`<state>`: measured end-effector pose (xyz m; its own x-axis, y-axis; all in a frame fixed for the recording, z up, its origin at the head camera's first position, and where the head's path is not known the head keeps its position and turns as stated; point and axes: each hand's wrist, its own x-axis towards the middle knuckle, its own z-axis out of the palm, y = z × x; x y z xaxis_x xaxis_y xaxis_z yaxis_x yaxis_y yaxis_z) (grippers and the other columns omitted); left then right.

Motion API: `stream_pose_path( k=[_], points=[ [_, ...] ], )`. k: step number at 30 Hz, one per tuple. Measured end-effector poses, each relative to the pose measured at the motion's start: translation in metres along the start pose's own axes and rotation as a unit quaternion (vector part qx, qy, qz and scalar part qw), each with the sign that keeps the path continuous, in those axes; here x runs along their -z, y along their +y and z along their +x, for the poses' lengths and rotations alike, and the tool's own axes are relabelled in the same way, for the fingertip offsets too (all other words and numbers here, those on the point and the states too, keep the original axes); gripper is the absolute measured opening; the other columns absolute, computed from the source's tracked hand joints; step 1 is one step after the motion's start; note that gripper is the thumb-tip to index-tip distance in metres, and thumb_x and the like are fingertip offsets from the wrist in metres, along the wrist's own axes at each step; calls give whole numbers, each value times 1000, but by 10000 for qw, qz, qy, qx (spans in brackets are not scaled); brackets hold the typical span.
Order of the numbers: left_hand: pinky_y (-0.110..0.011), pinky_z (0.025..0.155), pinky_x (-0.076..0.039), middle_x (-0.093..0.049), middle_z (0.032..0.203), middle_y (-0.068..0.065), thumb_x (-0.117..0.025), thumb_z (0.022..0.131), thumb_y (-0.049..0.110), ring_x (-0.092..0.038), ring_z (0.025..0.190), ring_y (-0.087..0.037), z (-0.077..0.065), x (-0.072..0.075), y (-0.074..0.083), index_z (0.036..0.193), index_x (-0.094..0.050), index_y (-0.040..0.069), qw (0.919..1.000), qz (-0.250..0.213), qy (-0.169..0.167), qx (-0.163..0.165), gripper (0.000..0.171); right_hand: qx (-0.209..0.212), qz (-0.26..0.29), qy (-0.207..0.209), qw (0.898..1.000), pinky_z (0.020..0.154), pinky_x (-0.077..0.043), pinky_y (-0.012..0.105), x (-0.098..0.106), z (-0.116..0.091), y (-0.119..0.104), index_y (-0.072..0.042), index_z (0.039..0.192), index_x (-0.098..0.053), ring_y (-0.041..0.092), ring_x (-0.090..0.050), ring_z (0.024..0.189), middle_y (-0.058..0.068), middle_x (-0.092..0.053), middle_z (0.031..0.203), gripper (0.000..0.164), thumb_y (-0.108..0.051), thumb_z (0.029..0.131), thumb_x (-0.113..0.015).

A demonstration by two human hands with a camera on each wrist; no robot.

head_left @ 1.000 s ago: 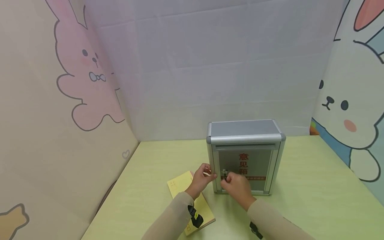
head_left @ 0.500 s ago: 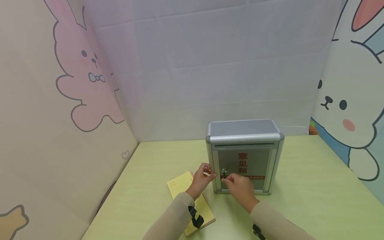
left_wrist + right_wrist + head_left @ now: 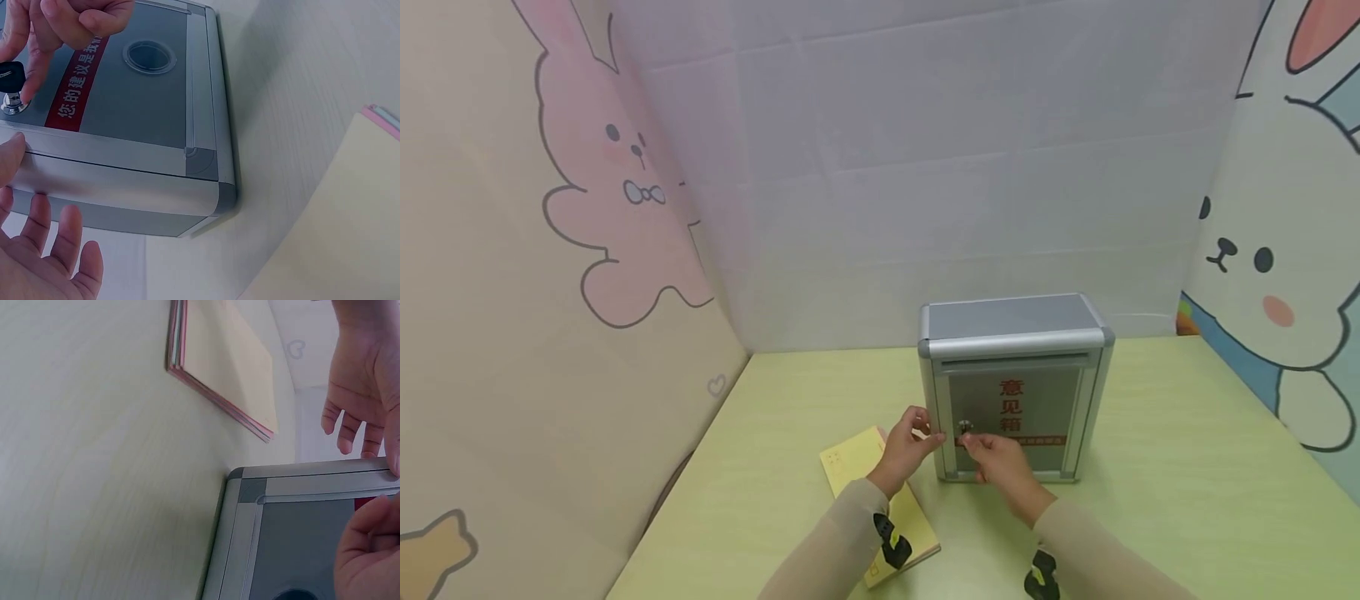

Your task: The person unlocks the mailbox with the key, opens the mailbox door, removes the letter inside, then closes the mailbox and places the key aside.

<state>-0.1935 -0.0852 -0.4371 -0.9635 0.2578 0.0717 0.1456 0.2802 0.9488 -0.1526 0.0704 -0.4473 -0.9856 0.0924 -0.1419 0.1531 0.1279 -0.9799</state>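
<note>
A silver-framed grey suggestion box [image 3: 1009, 320] with red characters stands upright on the table. My right hand [image 3: 1006, 469] pinches a black-headed key [image 3: 11, 77] between thumb and finger. The key sits in the small round lock [image 3: 14, 106] at the left side of the box's front door, which is closed. My left hand [image 3: 901, 454] rests at the box's left edge, thumb on the front frame and relaxed fingers by the side wall. In the right wrist view, most of the right hand's grip is out of frame.
A stack of yellow paper booklets or envelopes [image 3: 917, 527] with pink and bluish layers lies left of the box, partly under the left forearm. A round clear-rimmed hole [image 3: 150, 57] shows low on the door. Cloth walls with cartoon rabbits [image 3: 613, 192] enclose the table.
My right fingers have shifted slightly up toward the lock and changed their angle on the key, whose black head showed more clearly before. The left hand and box stay in place.
</note>
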Motion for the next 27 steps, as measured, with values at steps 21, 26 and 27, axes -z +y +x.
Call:
stream_pose_path(
  k=[21,26,27],
  points=[
    [-28,63,-39,-49,88,-5,-64,89,-2,-44,73,-16,-3,0,7,95,-46,3,9999,-70,-86,36,20,-282,-15,234,9993,69,-45,37,1,2,-5,14,114,-55,15,-47,62,7,-57,87,52,-29,89,-69],
    [-27,63,-39,-49,89,-4,-65,89,0,-45,72,-15,10,-1,-19,97,-46,5,9999,3,-100,58,21,-314,-286,198,9989,69,-47,38,0,2,-12,11,111,-56,18,-50,67,12,-59,95,48,-28,87,-70],
    [-28,62,-40,-50,90,-4,-65,89,1,-45,72,-15,11,0,-20,98,-46,5,9999,-5,-104,33,21,-293,-347,183,9988,69,-47,38,0,2,-13,11,111,-57,18,-49,67,12,-58,95,47,-28,87,-70]
  ],
)
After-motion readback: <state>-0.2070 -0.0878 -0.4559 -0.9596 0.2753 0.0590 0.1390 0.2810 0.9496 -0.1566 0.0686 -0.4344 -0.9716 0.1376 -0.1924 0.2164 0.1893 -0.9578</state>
